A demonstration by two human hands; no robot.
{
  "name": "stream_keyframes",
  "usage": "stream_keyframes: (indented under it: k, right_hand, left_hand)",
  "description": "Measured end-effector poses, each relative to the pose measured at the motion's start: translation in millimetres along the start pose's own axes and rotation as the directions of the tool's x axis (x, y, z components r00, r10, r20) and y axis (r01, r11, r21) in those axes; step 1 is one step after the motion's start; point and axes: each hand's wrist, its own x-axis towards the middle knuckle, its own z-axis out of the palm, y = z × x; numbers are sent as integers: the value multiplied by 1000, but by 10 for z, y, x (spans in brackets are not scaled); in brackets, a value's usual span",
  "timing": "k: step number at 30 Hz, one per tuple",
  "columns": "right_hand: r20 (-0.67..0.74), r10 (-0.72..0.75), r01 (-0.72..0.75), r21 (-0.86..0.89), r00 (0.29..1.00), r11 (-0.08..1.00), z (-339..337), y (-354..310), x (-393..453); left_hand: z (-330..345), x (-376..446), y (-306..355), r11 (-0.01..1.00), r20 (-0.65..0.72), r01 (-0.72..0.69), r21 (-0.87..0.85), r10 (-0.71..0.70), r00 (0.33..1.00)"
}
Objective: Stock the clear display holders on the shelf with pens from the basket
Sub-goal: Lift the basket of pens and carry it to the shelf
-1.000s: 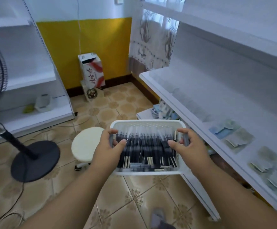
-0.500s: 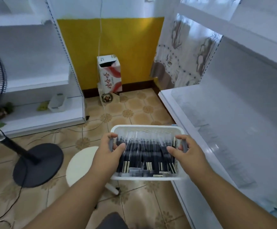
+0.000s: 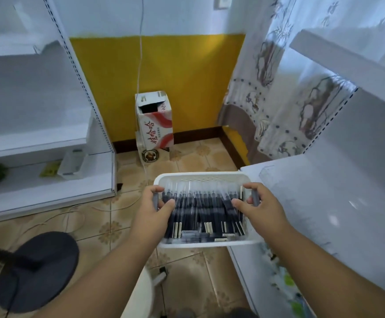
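Basket [image 3: 202,177]: white, packed with dark pens [image 3: 200,210], held above the floor beside the white shelf [image 3: 324,203].
Left hand [image 3: 151,211]: gripping left grey handle.
Right hand [image 3: 259,208]: gripping right handle.
Holders: possibly clear plastic on shelf, blurred.

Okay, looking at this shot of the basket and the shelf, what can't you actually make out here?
Head view only:
- Clear display holders on the right shelf: faint glare and outlines; number and contents unreadable.
- Pens: motion blur; no count or print legible.
- Basket handles: covered by the left hand and right hand.
- Fan base: upper part cut off by the left edge.
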Motion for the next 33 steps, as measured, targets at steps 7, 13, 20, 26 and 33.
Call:
stream_keyframes:
  k: [7, 13, 20, 26, 33]
  right_hand:
    - [88, -22, 22, 2, 996, 1000, 177, -136, 1253]
    - [69, 7, -9, 22, 998, 1000, 248, -272, 1986]
    - [23, 93, -94, 65, 995, 993, 569, -340, 2535]
    - [-124, 250, -231, 151, 960, 961, 1140, -452, 3113]
    - [-285, 467, -390, 288, 837, 874, 1903, -665, 3604]
  left_hand:
    - [254, 1039, 225, 998, -52, 40, -56, -42, 998]
    - [388, 1821, 466, 998, -81, 55, 2, -55, 995]
    - [325, 2746, 666, 998, 12, 30, 56, -31, 999]
    - [196, 4019, 707, 992, 245, -42, 117, 12, 970]
    - [80, 5284, 796, 931, 477, -218, 292, 56, 877]
